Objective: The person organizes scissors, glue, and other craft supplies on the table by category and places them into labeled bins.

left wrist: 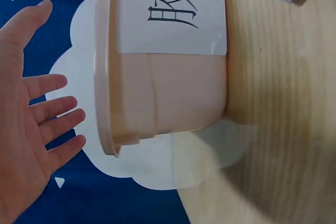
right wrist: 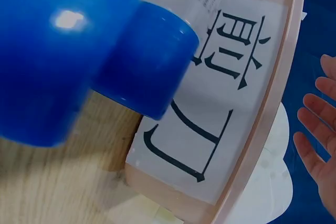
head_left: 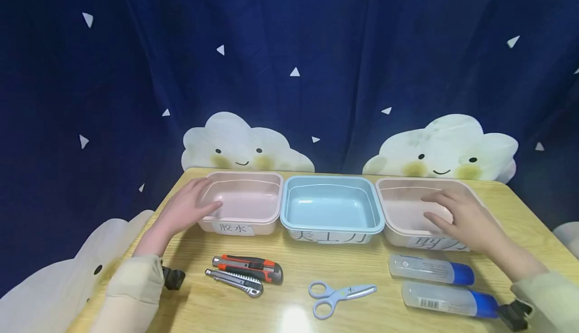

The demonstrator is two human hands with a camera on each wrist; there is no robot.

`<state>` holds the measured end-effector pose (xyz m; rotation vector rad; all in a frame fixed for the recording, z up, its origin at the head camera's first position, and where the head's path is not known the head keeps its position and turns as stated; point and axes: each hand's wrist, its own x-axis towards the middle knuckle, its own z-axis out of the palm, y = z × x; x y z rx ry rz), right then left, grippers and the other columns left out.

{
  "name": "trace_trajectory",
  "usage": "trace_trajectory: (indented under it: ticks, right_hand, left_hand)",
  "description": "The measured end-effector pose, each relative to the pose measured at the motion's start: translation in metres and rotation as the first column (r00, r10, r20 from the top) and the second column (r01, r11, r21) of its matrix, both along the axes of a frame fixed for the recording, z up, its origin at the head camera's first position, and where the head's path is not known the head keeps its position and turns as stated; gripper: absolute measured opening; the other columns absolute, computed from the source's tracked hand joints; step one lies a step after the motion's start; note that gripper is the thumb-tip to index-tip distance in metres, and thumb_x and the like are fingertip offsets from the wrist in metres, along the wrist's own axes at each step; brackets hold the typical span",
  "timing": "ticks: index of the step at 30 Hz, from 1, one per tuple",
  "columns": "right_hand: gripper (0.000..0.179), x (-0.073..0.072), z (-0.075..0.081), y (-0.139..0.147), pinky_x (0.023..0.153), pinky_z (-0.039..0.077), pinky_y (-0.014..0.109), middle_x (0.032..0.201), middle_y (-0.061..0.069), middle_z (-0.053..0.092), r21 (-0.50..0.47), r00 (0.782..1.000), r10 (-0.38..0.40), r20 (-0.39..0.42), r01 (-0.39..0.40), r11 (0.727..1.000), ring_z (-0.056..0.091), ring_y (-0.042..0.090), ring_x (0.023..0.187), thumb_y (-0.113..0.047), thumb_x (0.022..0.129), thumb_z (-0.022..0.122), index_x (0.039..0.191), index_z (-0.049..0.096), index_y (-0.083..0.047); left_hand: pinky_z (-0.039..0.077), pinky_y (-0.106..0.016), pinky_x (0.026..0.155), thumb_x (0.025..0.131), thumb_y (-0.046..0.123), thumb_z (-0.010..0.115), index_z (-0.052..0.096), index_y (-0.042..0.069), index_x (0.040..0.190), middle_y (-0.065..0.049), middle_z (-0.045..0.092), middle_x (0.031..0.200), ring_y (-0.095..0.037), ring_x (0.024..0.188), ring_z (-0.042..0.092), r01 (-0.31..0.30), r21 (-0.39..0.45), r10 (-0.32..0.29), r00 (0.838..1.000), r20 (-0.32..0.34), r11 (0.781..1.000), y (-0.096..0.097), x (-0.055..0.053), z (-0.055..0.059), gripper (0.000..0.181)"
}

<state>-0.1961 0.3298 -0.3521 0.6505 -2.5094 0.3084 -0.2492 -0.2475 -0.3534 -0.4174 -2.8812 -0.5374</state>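
Observation:
My left hand (head_left: 186,207), fingers spread, hovers at the left side of a pink bin (head_left: 244,217). In the left wrist view, that hand (left wrist: 31,108) is held apart from the bin's labelled wall (left wrist: 168,87). Over the right-hand pink bin (head_left: 398,222), my right hand (head_left: 461,217) reaches in from the right with nothing in it. Two clear glue bottles with blue caps, a smaller one (head_left: 420,269) and a larger one (head_left: 439,298), lie in front of that bin. Their caps (right wrist: 152,56) loom close in the right wrist view.
Between the pink bins stands a light blue bin (head_left: 332,207). A red-and-black utility knife (head_left: 253,267) and a grey one (head_left: 235,281) lie at the front left, with blue scissors (head_left: 332,297) near the middle. Behind the wooden table (head_left: 203,318) hangs a dark blue curtain (head_left: 289,96).

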Motion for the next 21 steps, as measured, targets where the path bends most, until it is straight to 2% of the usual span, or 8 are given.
trace_trajectory:
  ticks: [3, 6, 11, 14, 21]
  right_hand:
    - [0.032, 0.006, -0.003, -0.001, 0.078, 0.041, 0.037, 0.097, 0.005, 0.063, 0.006, 0.999, 0.008, -0.033, -0.008, 1.0, 0.055, 0.023, 0.09, -0.016, 0.069, 0.076, 0.098, 0.065, -0.01]
    - [0.031, 0.013, -0.007, -0.002, 0.064, 0.043, 0.024, 0.088, -0.003, 0.061, 0.009, 0.999, 0.013, -0.049, -0.012, 1.0, 0.055, 0.014, 0.076, -0.015, 0.066, 0.078, 0.094, 0.066, -0.013]
    - [0.031, 0.023, -0.011, -0.002, 0.061, 0.039, 0.012, 0.082, -0.008, 0.06, -0.011, 0.997, 0.042, -0.06, -0.043, 0.999, 0.054, 0.011, 0.072, -0.013, 0.062, 0.08, 0.089, 0.067, -0.017]
    - [0.031, 0.031, -0.011, -0.002, 0.061, 0.041, 0.01, 0.081, -0.009, 0.061, -0.021, 0.998, 0.047, -0.044, -0.048, 0.999, 0.057, 0.009, 0.07, -0.011, 0.061, 0.081, 0.088, 0.067, -0.019]
    - [0.027, 0.053, -0.014, -0.007, 0.057, 0.046, 0.021, 0.083, -0.016, 0.061, 0.008, 0.995, -0.002, 0.098, 0.002, 1.0, 0.056, 0.001, 0.072, -0.018, 0.066, 0.079, 0.089, 0.066, -0.027]
  left_hand:
    - [0.03, -0.056, 0.098, 0.081, 0.057, 0.056, 0.035, 0.006, 0.139, -0.019, 0.036, 0.139, -0.039, 0.125, 0.035, -0.051, 0.036, 0.05, 0.998, 0.027, 0.998, -0.003, 0.002, -0.007, 0.08]
    - [0.027, -0.057, 0.1, 0.081, 0.056, 0.057, 0.034, 0.003, 0.139, -0.021, 0.033, 0.14, -0.04, 0.127, 0.03, -0.072, 0.104, 0.066, 0.996, 0.057, 0.992, -0.007, 0.005, -0.013, 0.082]
    - [0.024, -0.058, 0.1, 0.08, 0.051, 0.06, 0.033, 0.002, 0.138, -0.023, 0.032, 0.14, -0.04, 0.128, 0.026, -0.09, 0.22, 0.074, 0.994, 0.08, 0.971, -0.009, 0.01, -0.019, 0.081]
    - [0.024, -0.059, 0.1, 0.079, 0.05, 0.063, 0.032, 0.001, 0.138, -0.024, 0.03, 0.14, -0.041, 0.128, 0.024, -0.11, 0.255, 0.089, 0.992, 0.094, 0.961, -0.009, 0.014, -0.022, 0.082]
    - [0.022, -0.062, 0.1, 0.077, 0.048, 0.066, 0.023, -0.001, 0.141, -0.026, 0.018, 0.144, -0.044, 0.13, 0.018, -0.168, 0.303, 0.128, 0.981, 0.149, 0.938, -0.012, 0.019, -0.033, 0.092]
